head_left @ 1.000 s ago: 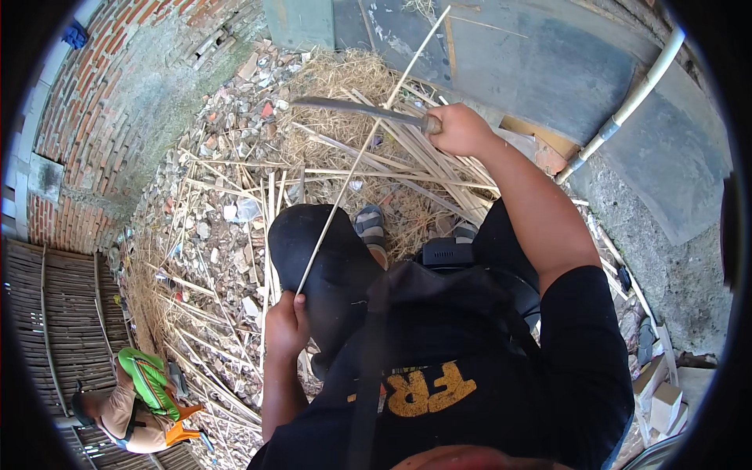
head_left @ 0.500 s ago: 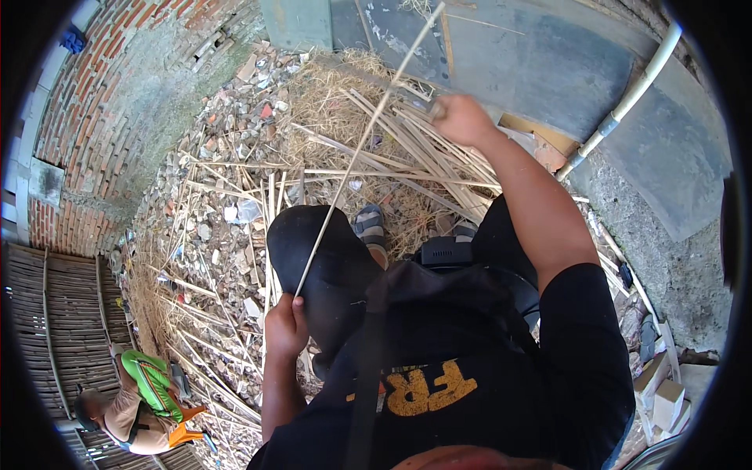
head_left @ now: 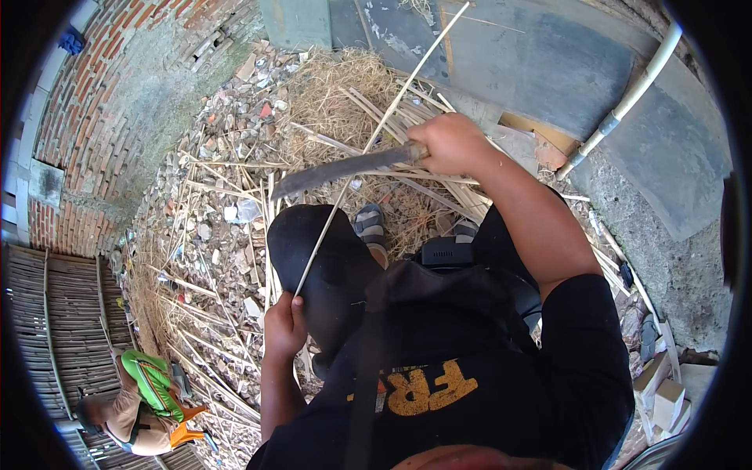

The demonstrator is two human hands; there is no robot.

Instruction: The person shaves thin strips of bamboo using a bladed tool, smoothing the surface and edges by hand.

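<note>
My left hand (head_left: 285, 327), closed beside my left knee, grips the lower end of a long thin bamboo strip (head_left: 323, 235). The strip slants up and away to the right, passing over my thigh. In my right hand (head_left: 456, 146), raised ahead of me, is the handle of a machete (head_left: 325, 174). Its dark, broad blade points left and crosses the strip in the view above my knee. Whether blade and strip touch, I cannot tell. Most of the handle is hidden by my fingers.
Split bamboo strips (head_left: 450, 188) and shavings (head_left: 337, 94) lie on the rubble ground (head_left: 235, 125) around my feet. Brick and grey walls stand left and ahead, with a pale pipe (head_left: 619, 113) at right. Another person (head_left: 141, 399) sits at lower left by a bamboo wall (head_left: 59, 313).
My right hand has turned, and the machete blade has swung left and nearer, across the strip. The strip's far end has shifted slightly right. My left hand stays nearly still.
</note>
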